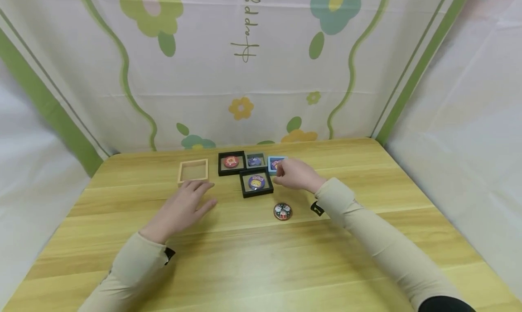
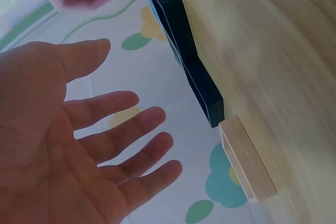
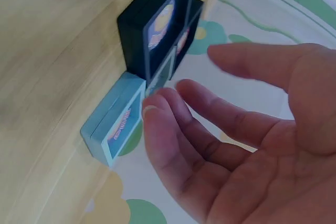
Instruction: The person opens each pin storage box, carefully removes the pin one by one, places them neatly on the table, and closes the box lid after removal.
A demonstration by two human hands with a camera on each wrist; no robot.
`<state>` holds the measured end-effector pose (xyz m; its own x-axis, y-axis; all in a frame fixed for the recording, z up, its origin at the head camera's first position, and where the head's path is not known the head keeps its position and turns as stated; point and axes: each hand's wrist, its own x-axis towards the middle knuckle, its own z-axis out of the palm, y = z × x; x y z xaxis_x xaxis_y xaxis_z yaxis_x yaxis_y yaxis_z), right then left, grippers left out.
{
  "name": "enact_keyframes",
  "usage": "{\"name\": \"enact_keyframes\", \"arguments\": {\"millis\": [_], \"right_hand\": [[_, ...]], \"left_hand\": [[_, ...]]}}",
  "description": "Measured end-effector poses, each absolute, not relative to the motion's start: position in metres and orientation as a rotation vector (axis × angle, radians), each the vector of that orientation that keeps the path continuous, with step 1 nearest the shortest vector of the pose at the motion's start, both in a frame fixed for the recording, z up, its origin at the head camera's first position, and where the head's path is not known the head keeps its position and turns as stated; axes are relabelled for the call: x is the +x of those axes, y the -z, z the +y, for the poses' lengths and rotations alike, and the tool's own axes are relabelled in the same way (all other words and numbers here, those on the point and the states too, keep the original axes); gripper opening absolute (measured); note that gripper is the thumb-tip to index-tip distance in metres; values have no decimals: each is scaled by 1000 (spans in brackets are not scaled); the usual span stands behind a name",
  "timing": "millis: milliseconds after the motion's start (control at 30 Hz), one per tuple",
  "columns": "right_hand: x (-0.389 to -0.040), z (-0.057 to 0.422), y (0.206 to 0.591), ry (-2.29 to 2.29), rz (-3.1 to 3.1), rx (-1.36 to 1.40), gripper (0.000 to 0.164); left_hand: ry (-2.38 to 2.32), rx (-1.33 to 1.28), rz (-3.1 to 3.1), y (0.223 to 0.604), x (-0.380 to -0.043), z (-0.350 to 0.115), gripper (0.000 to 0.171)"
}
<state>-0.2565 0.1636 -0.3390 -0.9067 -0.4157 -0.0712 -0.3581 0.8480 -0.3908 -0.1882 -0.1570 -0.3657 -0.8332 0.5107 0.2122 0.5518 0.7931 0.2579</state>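
Note:
My right hand hovers at the small light blue frame, its fingers loosely bent and the thumb apart, with nothing between them. Part of that frame and its purple badge is hidden behind the hand in the head view. My left hand is spread over the table just in front of an empty light wooden frame, holding nothing. Between the hands stand a front black frame with a yellow and purple badge, a rear black frame with a red badge, and a small grey frame with a dark blue badge.
A loose round badge, dark with a red edge, lies on the wooden table in front of the frames. Behind the table's far edge hangs a white cloth with flowers, and more white cloth hangs at both sides.

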Motion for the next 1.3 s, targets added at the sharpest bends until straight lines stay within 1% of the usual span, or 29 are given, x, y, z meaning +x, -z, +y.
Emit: {"name": "enact_keyframes", "arguments": {"millis": [133,333,467,600,700,800,1033,1300], "right_hand": [[-265,157,341,534,2884,-642,27],[-271,150,340,512,2914,-682,49],[-274,146,340,453,2864,-772,60],[-278,142,345,364,2781,-882,74],[-281,138,350,325,2739,-936,80],[-285,134,354,297,2727,-971,84],[-293,123,360,183,2730,-1050,84],[-299,114,362,98,2707,-1014,85]], "left_hand": [[470,-863,-2874,366,-185,-157,53],[482,-917,-2862,370,-187,-157,52],[478,-925,-2858,369,-187,-158,51],[467,-937,-2859,368,-186,-158,50],[466,-950,-2859,367,-185,-159,49],[468,-959,-2862,366,-183,-160,47],[466,-982,-2858,363,-181,-161,43],[448,-995,-2859,360,-180,-162,43]]}}
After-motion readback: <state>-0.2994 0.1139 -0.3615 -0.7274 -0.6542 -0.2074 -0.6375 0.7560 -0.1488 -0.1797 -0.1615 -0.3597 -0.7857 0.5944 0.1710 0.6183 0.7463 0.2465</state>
